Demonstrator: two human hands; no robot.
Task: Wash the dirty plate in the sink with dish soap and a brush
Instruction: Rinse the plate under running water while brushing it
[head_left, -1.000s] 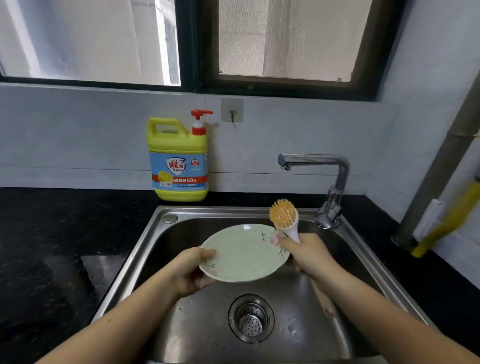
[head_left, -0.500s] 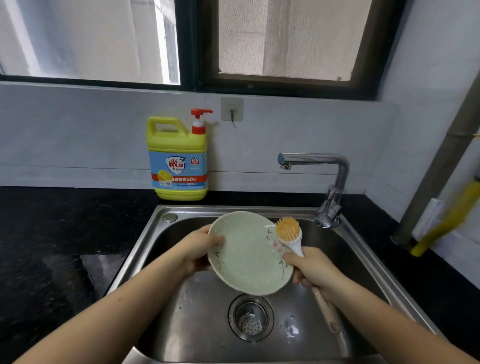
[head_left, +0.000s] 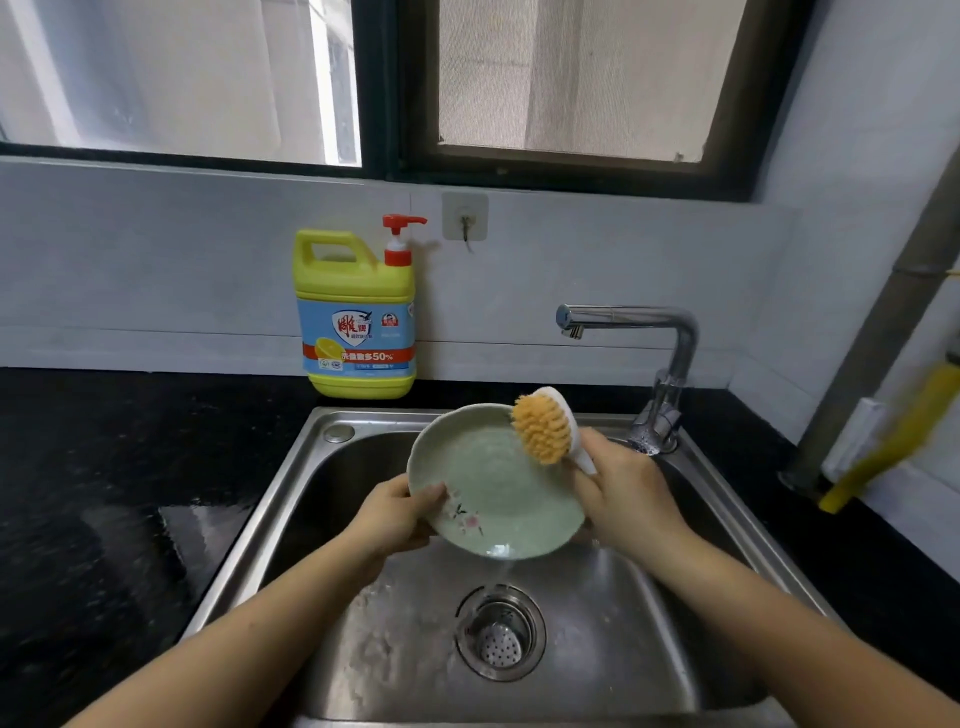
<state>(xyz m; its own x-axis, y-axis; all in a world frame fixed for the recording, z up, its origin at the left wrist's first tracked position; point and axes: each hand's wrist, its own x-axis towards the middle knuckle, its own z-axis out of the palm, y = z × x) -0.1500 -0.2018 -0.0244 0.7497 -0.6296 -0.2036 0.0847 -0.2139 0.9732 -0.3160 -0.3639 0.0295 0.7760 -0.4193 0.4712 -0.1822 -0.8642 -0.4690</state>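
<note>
Dark-framed windows sit above a pale tiled wall, and below it a black speckled worktop (head_left: 104, 467) surrounds a steel sink (head_left: 291, 483). Over the basin, the pale green plate (head_left: 493, 483) is held tilted, its face towards the camera and its near rim lowest. A thin stream of water falls from that rim towards the drain (head_left: 500, 631). The left hand (head_left: 395, 519) grips the plate's left edge with the thumb lying on the flowered rim; its other fingers are hidden behind the plate. The right hand (head_left: 628, 493) is wrapped round the handle of the brush (head_left: 543, 428), so most of the white handle is covered. The orange bristles rest against the plate's far right rim. A yellow dish soap bottle (head_left: 358, 317) with a red pump stands on the worktop at the wall, far left of the sink. The tap (head_left: 649, 332) rises at the far right corner. At the right edge a blurred yellow object (head_left: 893, 441) leans by a pipe; I cannot tell what it is.
</note>
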